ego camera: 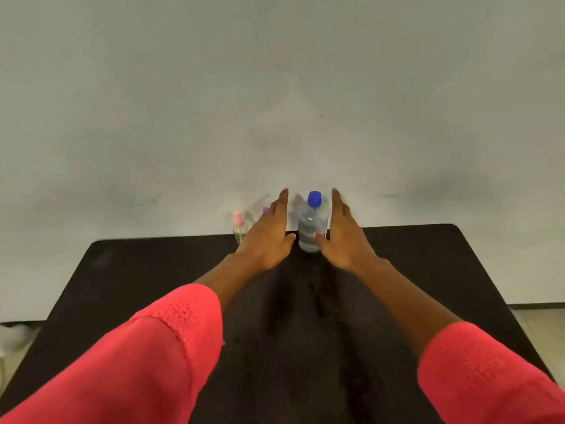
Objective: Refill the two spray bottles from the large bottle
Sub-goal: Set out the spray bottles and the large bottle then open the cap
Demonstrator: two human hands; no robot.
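Observation:
A large clear bottle [311,228] with a blue cap stands upright at the far edge of the black table [428,270]. My left hand [270,237] and my right hand [342,237] reach forward on either side of it, fingers straight, thumbs near its lower body. Neither hand grips it. A small spray bottle with a pink top [239,226] stands left of my left hand. A second one with a purple top [265,210] shows only as a sliver behind my left hand's fingers.
A plain grey wall [275,102] rises directly behind the table's far edge. Light floor shows past the table's left and right sides. Both forearms wear red-pink sleeves.

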